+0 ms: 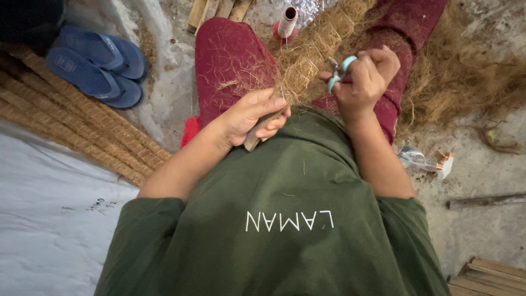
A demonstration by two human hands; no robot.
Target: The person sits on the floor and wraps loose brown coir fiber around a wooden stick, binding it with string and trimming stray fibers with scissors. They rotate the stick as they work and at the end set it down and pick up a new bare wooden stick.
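Sitting on the concrete floor (482,225) in dark red trousers and a green shirt, the person works over a heap of coconut fibre (318,49) spread across the lap and between the legs. The left hand (252,118) is closed around a flat wooden stick (257,134), which lies against the belly of the shirt with fibre strands running up from it. The right hand (364,79) is curled shut on a pair of small scissors (339,71) with light blue handles, raised just above the right thigh beside the fibre. A spool of pale thread (286,23) stands upright beyond the heap. Blue flip-flops (96,66) lie well apart on the left, beside a woven fibre mat (71,126).
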